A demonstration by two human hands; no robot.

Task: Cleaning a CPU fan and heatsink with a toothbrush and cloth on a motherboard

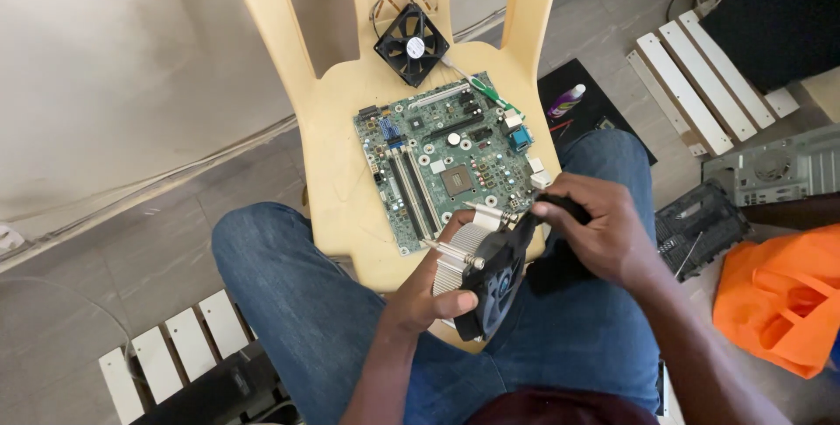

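Landmark: the green motherboard (455,162) lies flat on the seat of the cream plastic chair (337,171); every place below is told from it.
Left hand: my left hand (426,298) is below the board's near edge, cupped under the CPU heatsink with its fan (483,272), thumb over the fan's black frame; clenched on it, carrying it.
Heatsink: it sits just off the board's near edge, above my lap, tilted on its side; the aluminium fins (455,259) face left, two spring screws (464,256) stick out toward the board.
Handling: I judge it fairly heavy for its size and stiff; the thin fins would bend and bite fingers; best held by the fan frame and the solid base, not by fins or blades.
Right hand: my right hand (595,232) is below the board's right corner, fingers closed on a black piece at the fan's upper edge; whether cable or tool, I cannot tell.
Beyond: a loose black case fan (411,42) rests past the board's far edge.
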